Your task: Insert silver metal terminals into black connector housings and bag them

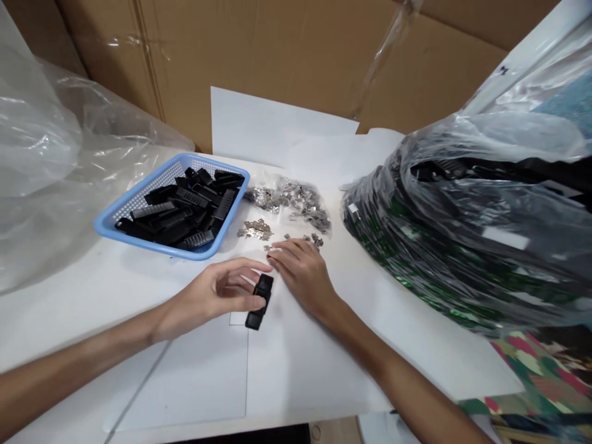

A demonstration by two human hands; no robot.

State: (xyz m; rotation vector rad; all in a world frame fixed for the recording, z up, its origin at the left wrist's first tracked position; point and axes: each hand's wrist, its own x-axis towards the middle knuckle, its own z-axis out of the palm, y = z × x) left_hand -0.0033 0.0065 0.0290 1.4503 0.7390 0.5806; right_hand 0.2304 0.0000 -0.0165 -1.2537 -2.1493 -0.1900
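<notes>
My left hand (217,288) is closed on a black plastic housing (259,302), a short oblong piece gripped between thumb and fingers above the white table. My right hand (303,271) rests low on the table just right of it. Its fingers are bent together, their tips touching down beside a few small metal clips (317,240); whatever lies under the fingertips is too small to make out. A small heap of flat metal clips (256,230) lies behind my two hands.
A blue plastic basket (213,250) full of black plastic housings (185,206) stands at left. Clear bags of metal clips (296,200) lie behind. A large clear bag of black and green parts (439,246) bulges at right. Cardboard (277,55) rises at the back.
</notes>
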